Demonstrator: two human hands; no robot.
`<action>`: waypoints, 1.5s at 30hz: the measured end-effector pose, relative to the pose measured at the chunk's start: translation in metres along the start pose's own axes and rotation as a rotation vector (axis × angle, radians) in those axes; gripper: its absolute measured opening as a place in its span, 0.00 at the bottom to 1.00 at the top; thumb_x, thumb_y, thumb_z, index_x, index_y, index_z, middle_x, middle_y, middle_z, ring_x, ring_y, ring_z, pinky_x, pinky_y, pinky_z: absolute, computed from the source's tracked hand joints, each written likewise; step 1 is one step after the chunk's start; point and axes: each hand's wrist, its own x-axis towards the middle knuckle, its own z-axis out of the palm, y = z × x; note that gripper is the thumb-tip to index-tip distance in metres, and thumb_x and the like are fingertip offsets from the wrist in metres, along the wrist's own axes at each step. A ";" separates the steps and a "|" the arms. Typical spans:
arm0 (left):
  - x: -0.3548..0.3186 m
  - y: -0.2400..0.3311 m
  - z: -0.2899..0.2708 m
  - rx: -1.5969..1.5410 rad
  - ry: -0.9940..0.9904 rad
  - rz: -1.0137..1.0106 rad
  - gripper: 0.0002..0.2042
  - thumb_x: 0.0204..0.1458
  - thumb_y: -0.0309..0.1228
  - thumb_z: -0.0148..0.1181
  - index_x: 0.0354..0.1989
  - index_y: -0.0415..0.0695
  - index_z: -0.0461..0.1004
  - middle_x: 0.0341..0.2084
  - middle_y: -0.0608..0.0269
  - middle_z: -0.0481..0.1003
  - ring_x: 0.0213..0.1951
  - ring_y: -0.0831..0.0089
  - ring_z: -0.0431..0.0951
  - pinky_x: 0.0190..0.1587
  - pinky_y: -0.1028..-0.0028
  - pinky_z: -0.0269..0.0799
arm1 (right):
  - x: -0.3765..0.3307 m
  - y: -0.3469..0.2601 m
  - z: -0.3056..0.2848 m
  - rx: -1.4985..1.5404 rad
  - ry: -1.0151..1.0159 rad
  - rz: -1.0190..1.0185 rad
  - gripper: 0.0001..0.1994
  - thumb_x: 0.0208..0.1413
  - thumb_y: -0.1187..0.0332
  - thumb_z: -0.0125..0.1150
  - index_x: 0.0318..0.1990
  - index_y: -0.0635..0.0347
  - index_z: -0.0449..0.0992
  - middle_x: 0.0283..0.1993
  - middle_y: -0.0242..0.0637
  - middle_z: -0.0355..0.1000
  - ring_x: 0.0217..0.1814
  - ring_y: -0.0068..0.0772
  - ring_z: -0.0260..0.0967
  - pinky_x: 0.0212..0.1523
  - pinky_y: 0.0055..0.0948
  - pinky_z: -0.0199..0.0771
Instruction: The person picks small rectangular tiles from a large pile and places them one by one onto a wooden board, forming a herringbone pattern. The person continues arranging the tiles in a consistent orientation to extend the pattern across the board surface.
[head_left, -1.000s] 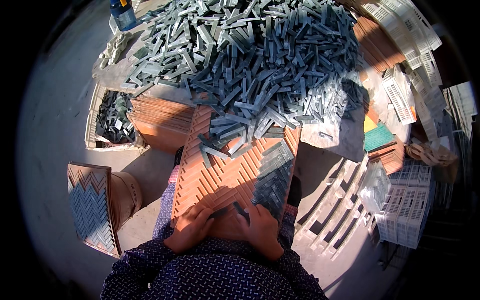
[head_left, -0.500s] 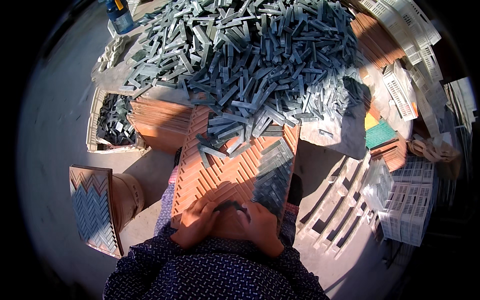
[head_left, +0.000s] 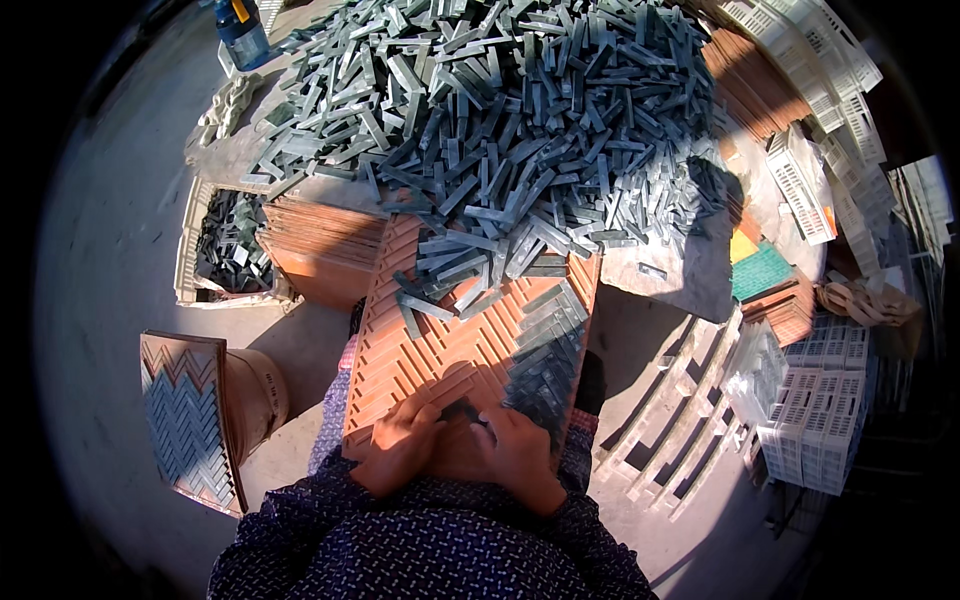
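Toward the lower-left corner of the tray, left hand — fingers half curled. Just above the lower edge, a dark strip: lies between both hands, about equally near each, long axis seemingly crosswise, though shadowed. Then right hand, thumb and forefinger slightly parted — cannot tell of any grip by either hand. Up the right edge, laid strips.

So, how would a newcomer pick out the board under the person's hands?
Start at the big heap of grey strips across the top. Below it, an orange ridged board fills the centre, the left hand and right hand at its near end. Unlike the other board at lower left, filled across its width, it has rows of strips only along its right side.
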 end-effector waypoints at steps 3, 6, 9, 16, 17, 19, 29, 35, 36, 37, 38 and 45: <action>0.001 -0.004 0.006 0.005 -0.073 -0.030 0.10 0.43 0.27 0.65 0.34 0.42 0.73 0.37 0.54 0.73 0.36 0.54 0.76 0.35 0.63 0.74 | 0.018 -0.002 -0.008 -0.004 0.002 -0.023 0.08 0.48 0.71 0.63 0.36 0.59 0.74 0.30 0.41 0.73 0.31 0.46 0.73 0.29 0.35 0.73; 0.009 0.004 -0.004 0.033 -0.026 0.039 0.10 0.44 0.27 0.64 0.35 0.42 0.73 0.36 0.54 0.73 0.36 0.54 0.76 0.35 0.63 0.73 | 0.058 -0.005 -0.014 0.028 0.059 -0.124 0.07 0.49 0.73 0.61 0.37 0.60 0.74 0.32 0.41 0.72 0.34 0.47 0.72 0.33 0.36 0.73; 0.033 0.011 -0.023 -0.003 -0.149 0.043 0.10 0.45 0.27 0.62 0.37 0.41 0.73 0.35 0.55 0.73 0.38 0.54 0.75 0.36 0.64 0.73 | 0.099 0.019 -0.007 -0.020 0.182 -0.211 0.08 0.50 0.75 0.58 0.39 0.60 0.73 0.38 0.41 0.71 0.38 0.47 0.71 0.37 0.39 0.73; 0.105 -0.037 -0.043 0.252 0.098 0.214 0.10 0.46 0.22 0.58 0.38 0.41 0.73 0.38 0.57 0.71 0.40 0.55 0.73 0.38 0.63 0.72 | 0.138 0.029 -0.014 -0.197 0.050 -0.423 0.06 0.47 0.76 0.54 0.35 0.61 0.69 0.40 0.39 0.67 0.43 0.43 0.69 0.39 0.36 0.74; 0.109 -0.044 -0.044 0.260 0.073 0.212 0.10 0.46 0.22 0.58 0.38 0.41 0.73 0.38 0.57 0.71 0.40 0.56 0.73 0.38 0.62 0.72 | 0.141 0.030 -0.017 -0.184 0.020 -0.455 0.06 0.47 0.76 0.54 0.34 0.61 0.68 0.40 0.40 0.67 0.43 0.43 0.69 0.39 0.36 0.74; 0.116 -0.049 -0.043 0.272 0.068 0.258 0.11 0.44 0.21 0.58 0.38 0.41 0.72 0.35 0.57 0.70 0.40 0.57 0.73 0.39 0.63 0.71 | 0.148 0.032 -0.024 -0.230 -0.069 -0.502 0.05 0.46 0.75 0.54 0.33 0.61 0.68 0.39 0.40 0.66 0.42 0.42 0.69 0.38 0.37 0.73; 0.039 0.001 -0.023 0.077 -0.065 0.035 0.12 0.45 0.28 0.62 0.39 0.42 0.72 0.33 0.56 0.73 0.36 0.56 0.75 0.38 0.63 0.72 | 0.079 0.017 -0.021 0.036 0.003 -0.224 0.14 0.45 0.73 0.61 0.41 0.59 0.69 0.36 0.46 0.70 0.34 0.49 0.72 0.33 0.40 0.73; 0.028 0.002 -0.018 0.017 -0.140 -0.018 0.12 0.44 0.27 0.62 0.39 0.42 0.72 0.34 0.55 0.73 0.37 0.55 0.75 0.36 0.64 0.74 | 0.008 0.013 0.001 0.109 -0.062 0.021 0.14 0.45 0.73 0.63 0.41 0.61 0.72 0.36 0.45 0.71 0.34 0.48 0.73 0.34 0.37 0.75; 0.027 0.002 -0.018 0.009 -0.134 -0.013 0.12 0.45 0.27 0.62 0.39 0.43 0.72 0.35 0.55 0.73 0.37 0.54 0.75 0.36 0.64 0.74 | 0.004 0.013 0.004 0.106 -0.039 0.025 0.14 0.46 0.73 0.63 0.42 0.61 0.72 0.36 0.45 0.71 0.34 0.47 0.73 0.34 0.37 0.75; 0.027 0.002 -0.020 0.005 -0.118 -0.008 0.12 0.45 0.27 0.62 0.39 0.43 0.72 0.35 0.55 0.73 0.37 0.54 0.75 0.37 0.64 0.74 | 0.005 0.011 0.003 0.101 -0.033 0.015 0.14 0.46 0.73 0.64 0.41 0.61 0.72 0.36 0.45 0.71 0.34 0.47 0.73 0.34 0.37 0.75; 0.026 0.002 -0.021 0.035 -0.110 0.007 0.12 0.45 0.27 0.61 0.39 0.43 0.71 0.35 0.56 0.73 0.37 0.55 0.75 0.36 0.64 0.74 | 0.006 0.010 0.003 0.097 -0.029 0.004 0.14 0.46 0.73 0.64 0.41 0.61 0.72 0.36 0.45 0.71 0.35 0.47 0.73 0.34 0.37 0.75; 0.022 0.001 -0.016 0.034 -0.097 0.013 0.10 0.47 0.24 0.60 0.39 0.41 0.73 0.35 0.55 0.73 0.36 0.55 0.76 0.36 0.64 0.74 | 0.009 0.010 -0.006 0.052 -0.051 0.061 0.13 0.46 0.73 0.64 0.42 0.60 0.72 0.37 0.45 0.72 0.35 0.49 0.73 0.34 0.37 0.75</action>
